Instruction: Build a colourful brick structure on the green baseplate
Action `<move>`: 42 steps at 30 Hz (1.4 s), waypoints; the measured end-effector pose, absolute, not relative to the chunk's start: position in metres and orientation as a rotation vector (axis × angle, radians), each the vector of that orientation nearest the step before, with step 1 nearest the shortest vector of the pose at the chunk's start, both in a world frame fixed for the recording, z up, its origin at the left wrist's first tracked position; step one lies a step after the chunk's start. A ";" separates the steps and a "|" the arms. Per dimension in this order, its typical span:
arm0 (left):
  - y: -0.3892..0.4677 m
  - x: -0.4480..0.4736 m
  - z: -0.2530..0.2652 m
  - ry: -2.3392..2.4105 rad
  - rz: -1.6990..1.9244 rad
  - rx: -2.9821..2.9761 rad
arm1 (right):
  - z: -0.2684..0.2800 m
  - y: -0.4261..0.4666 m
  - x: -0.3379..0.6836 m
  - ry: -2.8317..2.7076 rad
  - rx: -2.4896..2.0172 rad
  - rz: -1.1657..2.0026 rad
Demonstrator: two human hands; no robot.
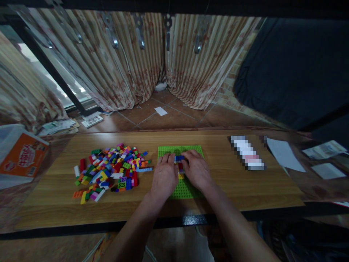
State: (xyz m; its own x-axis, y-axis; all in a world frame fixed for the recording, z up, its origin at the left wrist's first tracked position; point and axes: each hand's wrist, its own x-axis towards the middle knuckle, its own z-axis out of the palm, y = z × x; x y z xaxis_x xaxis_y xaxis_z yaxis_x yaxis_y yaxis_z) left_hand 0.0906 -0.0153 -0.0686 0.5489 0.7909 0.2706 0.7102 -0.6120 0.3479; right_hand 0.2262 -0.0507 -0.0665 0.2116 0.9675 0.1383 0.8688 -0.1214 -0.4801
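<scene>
A green studded baseplate point(188, 192) lies on the wooden table beneath both hands. Over its upper middle, a blue toy brick point(179, 158) shows between my fingertips. My left hand point(165, 176) is closed at the brick's left side, fingers bent. From the other side, my right hand point(197, 169) curls its thumb and fingers against the same brick. Just below it, between the hands, are a dark red brick point(180, 167) and a yellow brick point(181, 176). My hands partly cover these pieces, so how they join is hidden.
A loose heap of colourful bricks point(109, 169) spreads over the table's left half. A pixelated phone-shaped object point(247, 153) and a white paper sheet point(285, 154) lie to the right. A clear plastic box with an orange label point(23, 156) stands far left. Metal hooks hang above.
</scene>
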 end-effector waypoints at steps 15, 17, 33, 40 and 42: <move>-0.016 0.087 -0.067 1.225 0.591 2.545 | -0.065 -0.047 0.243 -1.497 -1.973 0.427; -0.016 0.087 -0.069 1.220 0.585 2.574 | -0.066 -0.046 0.243 -1.496 -1.968 0.433; -0.028 0.091 -0.060 1.340 0.342 2.648 | -0.071 -0.044 0.240 -1.487 -1.918 0.407; -0.024 0.088 -0.068 1.282 0.622 2.483 | -0.070 -0.044 0.245 -1.420 -1.908 0.439; -0.020 0.088 -0.066 1.294 0.706 2.356 | -0.070 -0.044 0.245 -1.419 -1.906 0.448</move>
